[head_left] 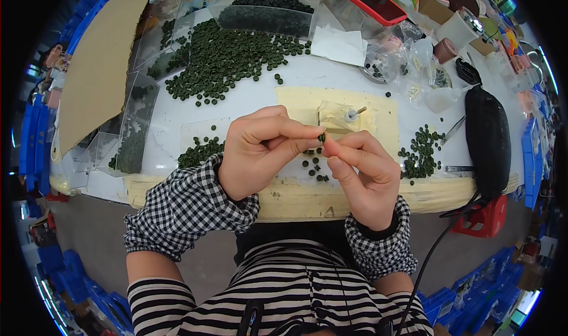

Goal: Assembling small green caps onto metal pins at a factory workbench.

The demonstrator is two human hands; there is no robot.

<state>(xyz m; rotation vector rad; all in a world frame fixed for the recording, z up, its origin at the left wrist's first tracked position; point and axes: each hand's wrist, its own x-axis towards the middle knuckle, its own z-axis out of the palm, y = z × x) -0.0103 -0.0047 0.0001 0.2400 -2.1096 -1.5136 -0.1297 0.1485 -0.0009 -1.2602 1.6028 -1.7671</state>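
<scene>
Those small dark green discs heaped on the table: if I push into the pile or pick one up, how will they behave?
The discs probably slide and scatter easily: strays already lie apart from the heap. Each looks light and stiff; the left hand and right hand pinch one between fingertips. On edge, one might roll.

Black-and-white checked sleeve covers with elastic cuffs on both forearms, black-and-white horizontally striped top, bare fingers
</scene>
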